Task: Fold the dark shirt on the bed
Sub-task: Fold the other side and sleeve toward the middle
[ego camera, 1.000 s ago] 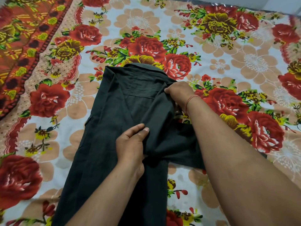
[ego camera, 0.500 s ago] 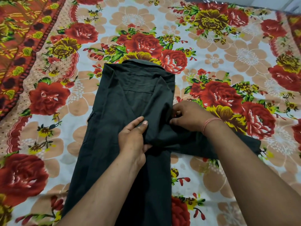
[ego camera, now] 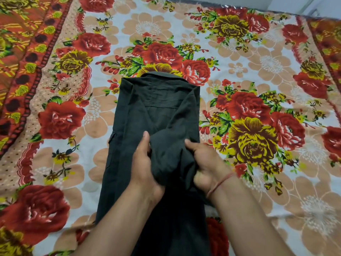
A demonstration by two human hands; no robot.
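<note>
The dark shirt (ego camera: 147, 115) lies lengthwise on the bed, collar at the far end, both sides folded in to a narrow strip. A bunch of its fabric, the right sleeve, is gathered over the middle. My left hand (ego camera: 144, 163) presses on the shirt's centre, thumb against the bunched cloth. My right hand (ego camera: 204, 163), with a red thread on the wrist, grips the bunched sleeve from the right. The shirt's lower part runs under my forearms and out of view.
The floral bedsheet (ego camera: 258, 74) with red roses covers the whole bed around the shirt. An orange patterned border (ego camera: 22, 52) runs along the left side. The bed's far edge (ego camera: 239, 8) shows at the top.
My right hand came down from the collar along the shirt's right edge and pulled the sleeve, which lay out to the right, in over the shirt's middle. My left hand stayed near the centre.
</note>
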